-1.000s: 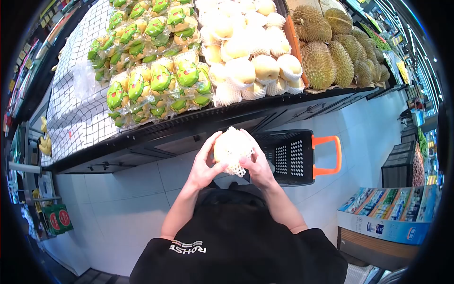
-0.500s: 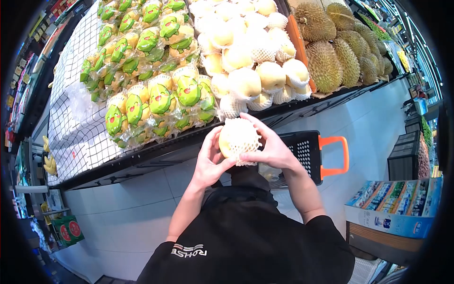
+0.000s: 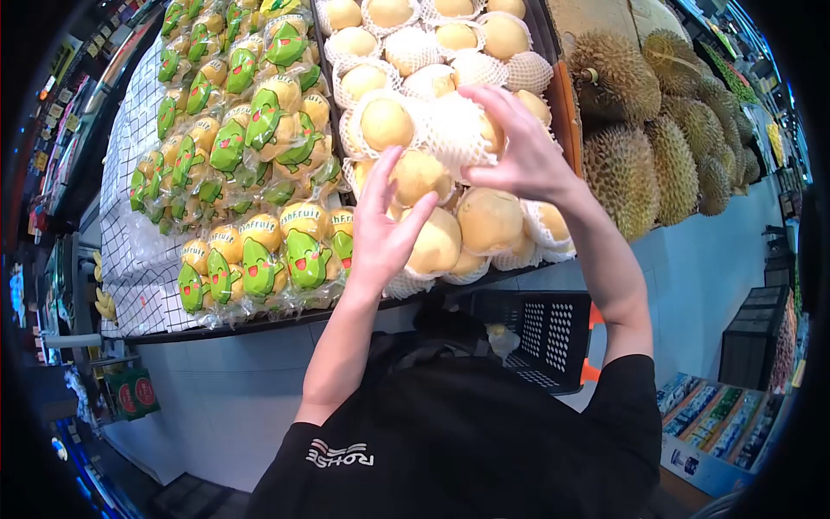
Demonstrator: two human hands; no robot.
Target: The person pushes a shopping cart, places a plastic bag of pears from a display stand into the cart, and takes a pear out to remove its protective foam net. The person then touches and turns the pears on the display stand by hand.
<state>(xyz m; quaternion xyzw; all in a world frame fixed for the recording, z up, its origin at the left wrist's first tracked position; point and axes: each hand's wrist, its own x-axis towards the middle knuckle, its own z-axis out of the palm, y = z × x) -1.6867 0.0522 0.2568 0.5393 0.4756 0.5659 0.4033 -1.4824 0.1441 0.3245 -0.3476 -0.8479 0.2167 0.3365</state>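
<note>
My right hand [image 3: 532, 151] reaches over the fruit display with thumb and fingers spread around the right side of a yellow fruit in a white foam net [image 3: 454, 134]. Whether the fingertips touch that net is hard to tell. My left hand [image 3: 380, 229] is raised over the front left of the same pile, its fingers apart and nothing in it. Close to it lie a round yellow pear-like fruit [image 3: 420, 177] and another with its net pulled low [image 3: 434, 242]. Most fruits around them sit in foam nets.
To the left are bagged yellow fruits with green cartoon labels [image 3: 307, 259]. Durians [image 3: 618, 177] lie to the right beyond a brown divider [image 3: 566, 112]. A black basket [image 3: 545, 337] with orange handle parts stands below the display edge. Boxed goods [image 3: 718, 424] stand lower right.
Both hands have moved forward over the pile and come apart. The netted fruit they held between them is out of my left hand and appears to rest on the pile. The view has shifted closer.
</note>
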